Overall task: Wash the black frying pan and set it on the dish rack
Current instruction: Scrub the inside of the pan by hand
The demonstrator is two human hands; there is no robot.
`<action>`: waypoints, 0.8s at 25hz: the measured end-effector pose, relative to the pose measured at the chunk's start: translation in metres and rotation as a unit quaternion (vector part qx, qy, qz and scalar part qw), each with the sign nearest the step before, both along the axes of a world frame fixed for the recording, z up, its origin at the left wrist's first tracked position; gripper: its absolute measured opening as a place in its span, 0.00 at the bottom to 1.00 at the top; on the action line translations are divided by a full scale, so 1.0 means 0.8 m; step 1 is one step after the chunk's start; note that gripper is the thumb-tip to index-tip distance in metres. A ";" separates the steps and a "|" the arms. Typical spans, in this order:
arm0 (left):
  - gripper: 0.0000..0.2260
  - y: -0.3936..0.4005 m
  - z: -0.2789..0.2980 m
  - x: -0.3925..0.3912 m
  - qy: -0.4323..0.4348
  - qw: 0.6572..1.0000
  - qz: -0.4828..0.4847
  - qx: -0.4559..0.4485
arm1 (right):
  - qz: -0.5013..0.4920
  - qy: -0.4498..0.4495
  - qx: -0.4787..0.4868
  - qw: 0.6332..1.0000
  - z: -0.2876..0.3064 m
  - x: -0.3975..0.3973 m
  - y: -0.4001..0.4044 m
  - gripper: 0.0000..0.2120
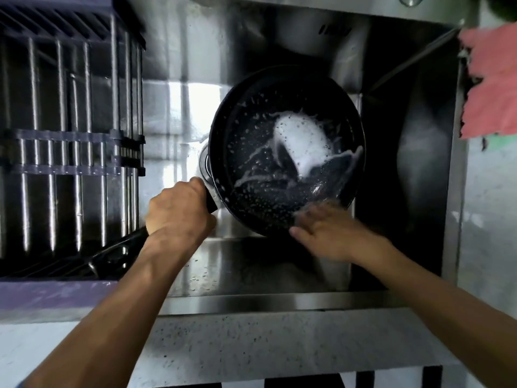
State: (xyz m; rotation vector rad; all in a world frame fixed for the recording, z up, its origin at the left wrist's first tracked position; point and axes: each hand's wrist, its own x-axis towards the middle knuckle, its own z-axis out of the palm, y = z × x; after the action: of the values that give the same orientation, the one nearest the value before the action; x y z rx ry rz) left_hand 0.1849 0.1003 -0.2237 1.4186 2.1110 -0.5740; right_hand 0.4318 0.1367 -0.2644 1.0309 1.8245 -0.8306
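The black frying pan (285, 152) tilts over the sink (307, 46) at frame centre, foam inside. Left hand (176, 211) is wrapped round the handle; right hand (333, 233), blurred, fingers extended on the near rim. Looks rigid, heavy-ish, soapy-slick, so the handle is the safest hold. Dish rack (70, 135) waits upper left.

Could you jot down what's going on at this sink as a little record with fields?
Place: steel sink
Pan: black frying pan, tilted over the basin, suds and droplets inside
Left hand: grips the pan's handle
Right hand: blurred, fingers at the pan's near rim
Dish rack: left of the sink, pan not on it yet
Cloth: pink cloth at right
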 end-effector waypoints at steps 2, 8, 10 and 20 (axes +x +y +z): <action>0.15 0.000 -0.003 0.002 -0.003 1.000 -0.004 -0.004 | -0.112 0.157 -0.108 0.975 -0.015 -0.047 0.007 0.31; 0.13 -0.001 -0.006 -0.002 -0.007 1.000 -0.013 0.003 | -0.117 0.130 0.023 0.984 -0.052 -0.066 0.042 0.33; 0.13 -0.001 -0.007 0.000 -0.008 1.000 -0.018 0.003 | -0.105 0.212 0.014 0.971 -0.050 -0.098 0.043 0.32; 0.13 -0.001 -0.010 -0.004 -0.030 1.000 0.005 0.002 | -0.117 0.209 0.054 0.969 -0.057 -0.071 0.093 0.27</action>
State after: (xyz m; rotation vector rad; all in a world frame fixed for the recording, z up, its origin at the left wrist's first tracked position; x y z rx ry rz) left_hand 0.1821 0.0998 -0.2316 1.4098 2.0715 -0.5182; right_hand 0.3749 0.2109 -0.3101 1.2273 2.1440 -1.1719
